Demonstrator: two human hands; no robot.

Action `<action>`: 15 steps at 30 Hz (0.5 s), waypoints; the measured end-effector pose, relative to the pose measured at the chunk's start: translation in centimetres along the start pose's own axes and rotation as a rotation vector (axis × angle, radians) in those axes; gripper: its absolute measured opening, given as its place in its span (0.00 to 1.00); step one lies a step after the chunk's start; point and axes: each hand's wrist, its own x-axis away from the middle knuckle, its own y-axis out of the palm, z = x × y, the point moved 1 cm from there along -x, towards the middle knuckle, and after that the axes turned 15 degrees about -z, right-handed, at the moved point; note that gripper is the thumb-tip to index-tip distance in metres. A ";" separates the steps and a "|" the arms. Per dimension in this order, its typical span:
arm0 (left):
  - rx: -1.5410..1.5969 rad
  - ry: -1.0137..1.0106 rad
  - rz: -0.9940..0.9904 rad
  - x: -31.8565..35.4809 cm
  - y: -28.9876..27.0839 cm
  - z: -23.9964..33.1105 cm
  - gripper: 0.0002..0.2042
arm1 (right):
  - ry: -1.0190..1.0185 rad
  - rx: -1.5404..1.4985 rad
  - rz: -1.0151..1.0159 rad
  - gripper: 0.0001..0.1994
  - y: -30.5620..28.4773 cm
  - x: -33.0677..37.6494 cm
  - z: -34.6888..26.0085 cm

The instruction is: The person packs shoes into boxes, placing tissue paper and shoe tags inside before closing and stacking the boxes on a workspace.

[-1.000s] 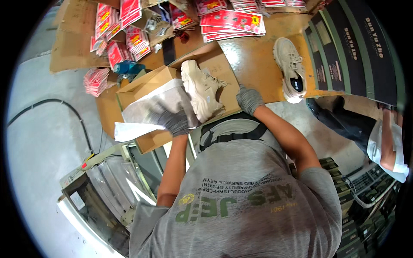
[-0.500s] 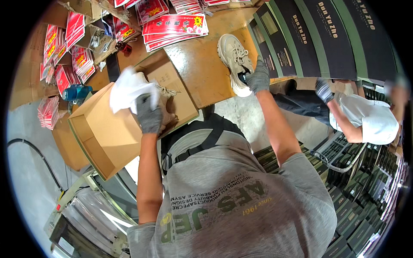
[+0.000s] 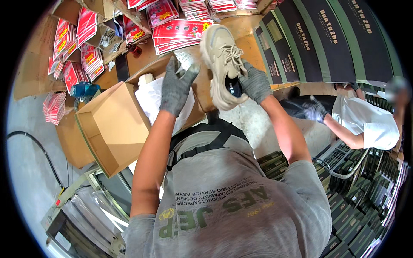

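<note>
Head view. One beige chunky sneaker, laces up, sole toward the bench, raised above the wooden workbench. One open cardboard shoebox at left, flaps spread, with one crumpled sheet of white tissue paper spilling over its far edge. Two grey-gloved hands of the wearer. Right hand closed around the heel and collar of the sneaker, thumb at the dark opening, so clamped on the shoe. Left hand just left of the sneaker, fingers spread apart and raised, a small pale scrap pinched near the fingertips, too small to tell what; palm above the tissue paper, not gripping the shoe. Sneaker therefore between both hands, touching the right, just beside the left, above and right of the box. Several stacks of red printed packets across the far bench and at the far left. A row of dark flat box blanks with green edges at upper right. One co-worker in a white shirt at right, one gloved hand reaching low.

Against half a second ago: sneaker lifted off the bench and brought nearer the box; left hand off the bundled tissue, now open beside the shoe; box flaps wider.
</note>
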 end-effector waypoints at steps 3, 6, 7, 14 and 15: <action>0.799 -0.316 -0.260 -1.9 1.0 -0.8 0.38 | -0.206 0.004 -0.022 0.30 0.0 2.2 -4.3; 0.768 -0.274 -0.184 -3.4 0.5 -2.2 0.34 | -0.169 0.152 -0.202 0.28 -0.7 2.7 -8.0; 0.677 -0.278 -0.131 -3.3 0.5 -1.1 0.32 | -0.223 0.160 -0.161 0.27 -0.8 2.8 -8.2; 0.519 -0.218 -0.038 -4.4 -0.1 -0.3 0.30 | -0.768 0.566 0.497 0.22 -2.5 2.3 -8.5; 0.536 -0.238 -0.056 -4.6 -0.2 -0.1 0.29 | -0.769 0.527 0.470 0.22 -2.6 2.2 -8.4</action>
